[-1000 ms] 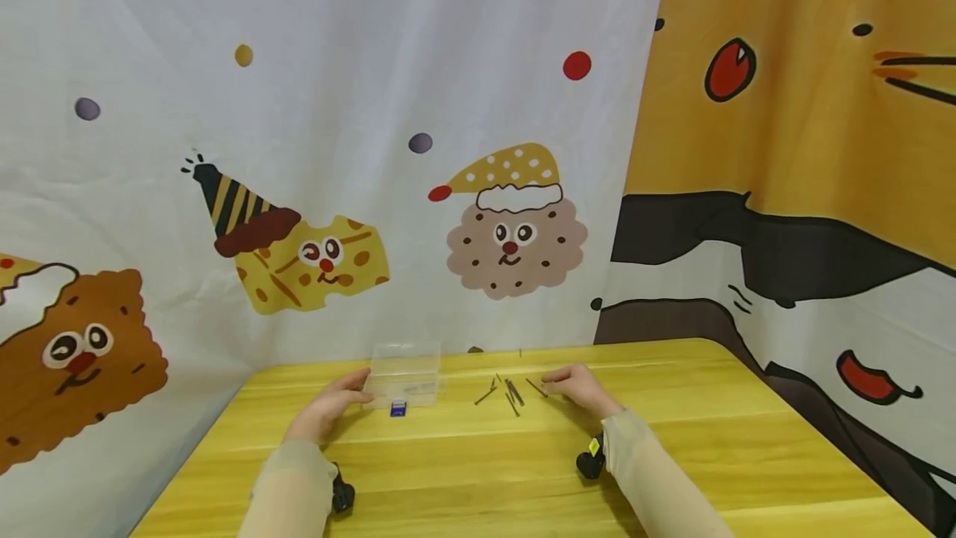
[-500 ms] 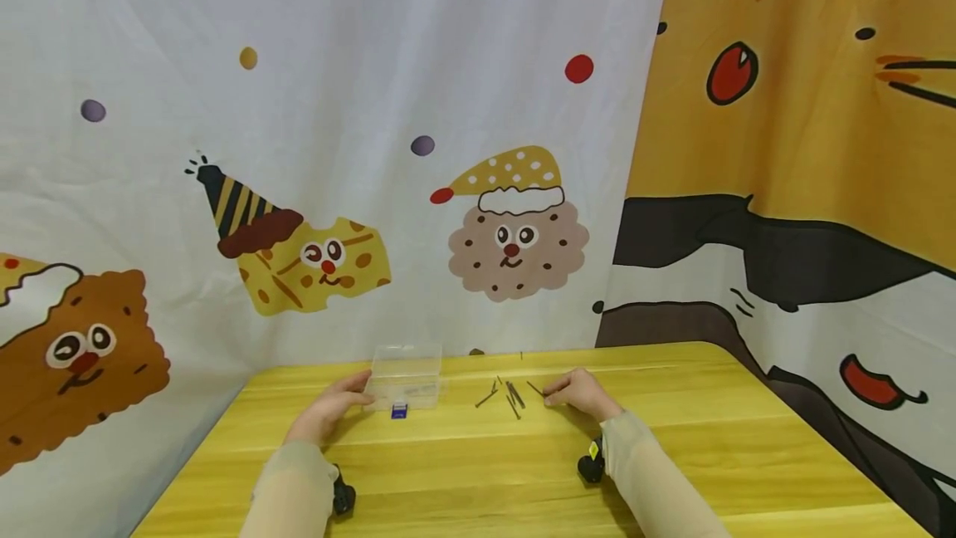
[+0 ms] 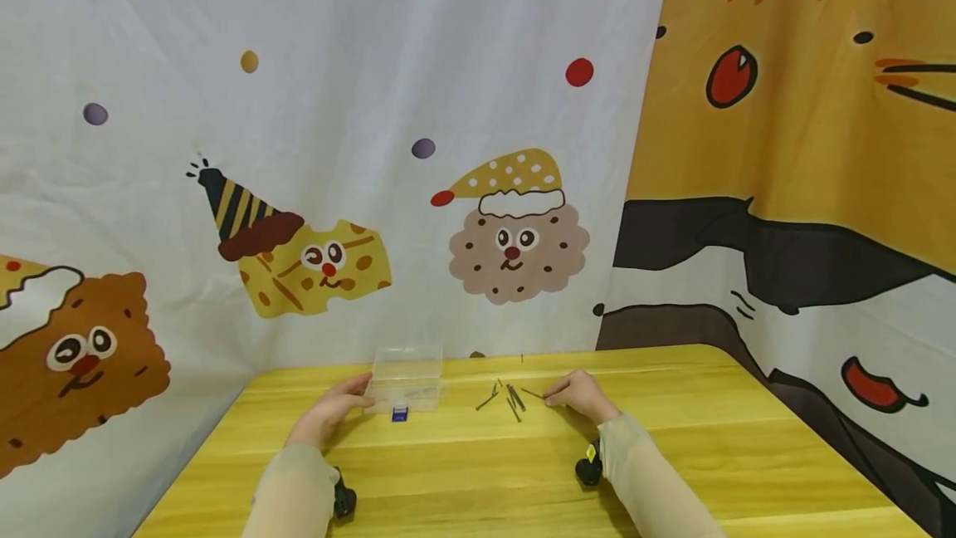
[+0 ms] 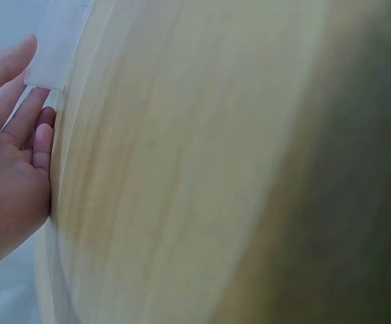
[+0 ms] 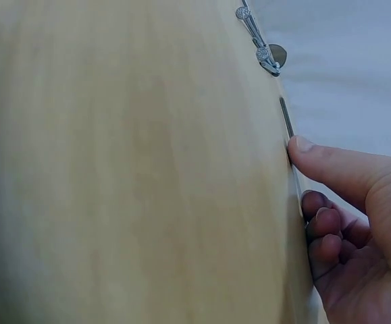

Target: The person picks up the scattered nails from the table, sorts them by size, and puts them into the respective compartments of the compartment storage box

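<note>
Head view: nails (image 3: 517, 398) lie between hands (image 3: 332, 409) (image 3: 581, 395), left seemingly holding box (image 3: 403, 395), right pinching another nail (image 3: 534, 393).

Behind the yellow, wood-grained counter (image 3: 448, 471), a pale printed cloth (image 3: 336, 40) hung in soft folds, and it was crowded! Over at the left edge came a brown cracker (image 3: 104, 376); next along, a yellow cheese (image 3: 347, 268) wore a striped party hat (image 3: 237, 204); then a round pinkish biscuit (image 3: 520, 260) sported a spotted cap (image 3: 515, 173), with a red dot (image 3: 579, 72) above, and a huge orange figure (image 3: 807, 148) filled the right!
</note>
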`<state>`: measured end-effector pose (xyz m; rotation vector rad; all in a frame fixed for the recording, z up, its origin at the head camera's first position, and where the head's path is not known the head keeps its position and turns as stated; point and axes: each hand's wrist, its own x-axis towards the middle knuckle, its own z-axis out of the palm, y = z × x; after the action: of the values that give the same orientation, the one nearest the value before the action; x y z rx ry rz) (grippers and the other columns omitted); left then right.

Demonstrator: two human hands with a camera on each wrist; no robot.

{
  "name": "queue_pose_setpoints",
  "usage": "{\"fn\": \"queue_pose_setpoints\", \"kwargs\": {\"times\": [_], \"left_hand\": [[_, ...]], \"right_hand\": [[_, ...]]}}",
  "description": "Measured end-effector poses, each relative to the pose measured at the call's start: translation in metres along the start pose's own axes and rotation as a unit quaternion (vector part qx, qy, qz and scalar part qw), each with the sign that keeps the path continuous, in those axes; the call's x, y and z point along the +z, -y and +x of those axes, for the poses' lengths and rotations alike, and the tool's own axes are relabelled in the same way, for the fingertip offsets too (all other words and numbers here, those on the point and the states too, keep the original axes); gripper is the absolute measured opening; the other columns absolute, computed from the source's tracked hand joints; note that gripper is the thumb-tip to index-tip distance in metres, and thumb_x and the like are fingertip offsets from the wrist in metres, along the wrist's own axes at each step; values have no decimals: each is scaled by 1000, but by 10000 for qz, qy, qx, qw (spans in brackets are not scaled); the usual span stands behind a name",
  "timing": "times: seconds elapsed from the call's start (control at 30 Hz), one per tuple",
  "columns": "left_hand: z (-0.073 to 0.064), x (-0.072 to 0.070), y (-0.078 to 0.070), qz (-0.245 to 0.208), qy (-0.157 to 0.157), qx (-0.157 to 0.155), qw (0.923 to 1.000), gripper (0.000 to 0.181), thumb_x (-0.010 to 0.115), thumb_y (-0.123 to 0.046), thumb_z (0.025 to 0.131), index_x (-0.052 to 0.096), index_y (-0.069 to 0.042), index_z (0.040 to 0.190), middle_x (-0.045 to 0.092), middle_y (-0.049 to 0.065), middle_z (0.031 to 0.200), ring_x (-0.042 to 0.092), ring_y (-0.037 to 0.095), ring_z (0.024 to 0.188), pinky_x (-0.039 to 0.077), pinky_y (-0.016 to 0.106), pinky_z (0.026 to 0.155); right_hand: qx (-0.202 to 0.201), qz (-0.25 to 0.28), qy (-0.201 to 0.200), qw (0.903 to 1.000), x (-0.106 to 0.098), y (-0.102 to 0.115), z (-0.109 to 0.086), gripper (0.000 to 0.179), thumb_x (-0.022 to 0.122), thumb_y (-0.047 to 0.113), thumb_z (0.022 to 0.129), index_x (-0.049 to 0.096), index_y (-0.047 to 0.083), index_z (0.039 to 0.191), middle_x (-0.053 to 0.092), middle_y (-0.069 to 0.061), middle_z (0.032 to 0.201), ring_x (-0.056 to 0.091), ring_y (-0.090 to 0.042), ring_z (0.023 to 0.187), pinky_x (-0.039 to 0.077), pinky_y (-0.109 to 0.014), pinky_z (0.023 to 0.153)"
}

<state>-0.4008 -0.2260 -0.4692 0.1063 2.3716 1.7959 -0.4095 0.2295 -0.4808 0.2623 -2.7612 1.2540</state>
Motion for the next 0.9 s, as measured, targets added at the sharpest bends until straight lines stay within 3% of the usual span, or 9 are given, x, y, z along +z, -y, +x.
{"fn": "queue_pose_setpoints", "kwargs": {"times": [0.4, 0.6, 0.77, 0.9], "left_hand": [[-2, 0, -1, 98, -5, 30, 9999, 68, 62, -6, 91, 29, 0, 151, 24, 28, 153, 15, 47, 141, 11, 62, 111], [4, 0, -1, 147, -61, 109, 9998, 68, 62, -4, 90, 30, 3, 149, 27, 30, 151, 20, 48, 139, 13, 62, 111], [5, 0, -1, 164, -98, 99, 9998, 69, 63, -4, 89, 31, 3, 149, 28, 29, 151, 21, 47, 139, 14, 62, 111], [4, 0, 0, 123, -11, 111, 9999, 70, 63, -3, 89, 29, 3, 150, 27, 29, 151, 20, 48, 139, 13, 62, 111]], "right_hand": [[-141, 105, 132, 9998, -4, 3, -4, 6, 78, 9, 80, 79, 6, 85, 73, -7, 89, 66, -25, 88, 53, -44, 80], [-51, 60, 373, 9993, -10, 5, 2, 7, 74, 9, 84, 78, 4, 88, 71, -3, 89, 62, -16, 80, 52, -34, 72], [0, 346, 650, 9973, -14, 7, 6, 10, 70, 5, 86, 75, -3, 91, 68, -7, 82, 53, -16, 64, 46, -30, 58], [-21, 506, 801, 9955, -14, 3, 11, 12, 67, 3, 88, 73, -6, 93, 68, -7, 86, 55, -16, 65, 48, -30, 57]]}}
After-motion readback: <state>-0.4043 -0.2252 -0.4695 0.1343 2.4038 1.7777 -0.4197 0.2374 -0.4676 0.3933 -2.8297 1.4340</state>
